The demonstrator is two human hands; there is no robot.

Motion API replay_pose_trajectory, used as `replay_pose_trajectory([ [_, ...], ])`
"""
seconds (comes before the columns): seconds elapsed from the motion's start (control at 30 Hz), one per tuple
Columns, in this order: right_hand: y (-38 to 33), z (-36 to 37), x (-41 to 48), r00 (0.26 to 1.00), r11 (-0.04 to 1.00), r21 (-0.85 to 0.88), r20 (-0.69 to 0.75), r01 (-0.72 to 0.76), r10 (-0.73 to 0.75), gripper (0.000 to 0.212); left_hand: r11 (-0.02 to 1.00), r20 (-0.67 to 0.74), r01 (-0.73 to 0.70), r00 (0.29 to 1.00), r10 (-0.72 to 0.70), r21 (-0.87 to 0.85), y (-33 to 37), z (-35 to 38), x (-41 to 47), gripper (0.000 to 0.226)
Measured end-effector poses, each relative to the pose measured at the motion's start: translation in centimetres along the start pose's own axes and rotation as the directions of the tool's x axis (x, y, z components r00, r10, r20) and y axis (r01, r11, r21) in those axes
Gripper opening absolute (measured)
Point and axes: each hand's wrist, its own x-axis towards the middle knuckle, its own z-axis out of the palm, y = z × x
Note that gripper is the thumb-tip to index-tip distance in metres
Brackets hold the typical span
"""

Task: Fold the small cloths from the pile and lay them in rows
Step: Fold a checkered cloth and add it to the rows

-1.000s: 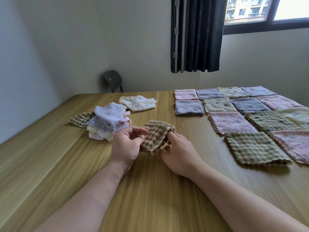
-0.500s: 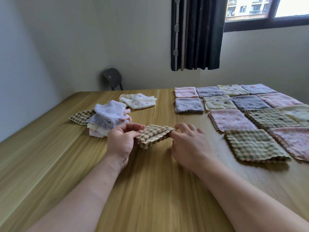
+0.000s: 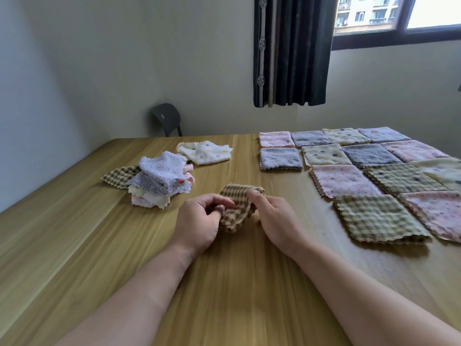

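Head cam, only one view: dead centre of the frame both hands are holding a brown checked cloth [image 3: 237,204], bunched up between them over the wooden table [image 3: 224,295]. The left hand [image 3: 199,221] has its fingers curled into the cloth's left edge, and the right hand [image 3: 277,218] pinches the top right corner. The pile of unfolded cloths [image 3: 159,178] sits left of centre, with a white dotted cloth [image 3: 204,152] loose just behind it. Folded cloths [image 3: 349,176] lie flat in rows on the right side, packed close together. Up top there's a dark chair [image 3: 167,118] by the wall and a black curtain [image 3: 291,51] next to a window.
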Motion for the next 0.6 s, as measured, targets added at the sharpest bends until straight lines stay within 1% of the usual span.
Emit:
replay_pose_trajectory([
  [0.03, -0.04, 0.04, 0.00, 1.000, 1.000, -0.008, 0.005, -0.001, 0.001, 0.072, 1.000, -0.014, -0.009, 1.000, 0.009, -0.005, 0.13, -0.05, -0.02, 0.036],
  [0.13, 0.13, 0.29, 0.28, 0.999, 0.996, -0.084, -0.011, 0.034, -0.035, 0.066, 1.000, -0.018, -0.026, 1.000, 0.026, -0.012, 0.29, -0.19, 0.00, 0.030],
  [0.2, 0.47, 0.51, 0.46, 0.998, 0.980, -0.194, -0.025, 0.047, -0.053, 0.064, 0.999, -0.003, -0.031, 1.000, 0.031, -0.027, 0.37, -0.21, -0.04, 0.029],
  [0.3, 0.43, 0.85, 0.26, 1.000, 0.918, -0.397, -0.017, 0.010, -0.019, 0.062, 0.997, 0.017, -0.043, 0.999, 0.044, -0.061, 0.61, -0.24, -0.20, 0.028],
  [0.37, 0.09, 0.95, 0.06, 1.000, 0.886, -0.463, -0.017, -0.009, 0.002, 0.063, 0.997, 0.011, -0.047, 0.999, 0.048, -0.066, 0.57, -0.25, -0.13, 0.029],
  [0.43, -0.08, 0.98, -0.06, 1.000, 0.884, -0.467, -0.020, -0.005, -0.005, 0.062, 0.997, -0.022, -0.029, 0.999, 0.028, -0.074, 0.31, -0.28, 0.11, 0.032],
  [0.5, 0.09, 0.86, -0.04, 0.999, 0.901, -0.434, -0.029, 0.013, -0.028, 0.057, 0.997, -0.064, 0.006, 0.998, -0.011, -0.081, -0.02, -0.41, 0.39, 0.035],
  [0.53, 0.14, 0.69, -0.01, 0.999, 0.921, -0.390, -0.031, 0.025, -0.040, 0.052, 0.997, -0.081, 0.021, 0.996, -0.027, -0.079, -0.16, -0.47, 0.52, 0.034],
  [0.6, 0.37, 0.34, 0.21, 0.999, 0.972, -0.235, -0.024, 0.028, -0.034, 0.044, 0.997, -0.099, 0.036, 0.994, -0.042, -0.069, -0.38, -0.55, 0.70, 0.033],
])
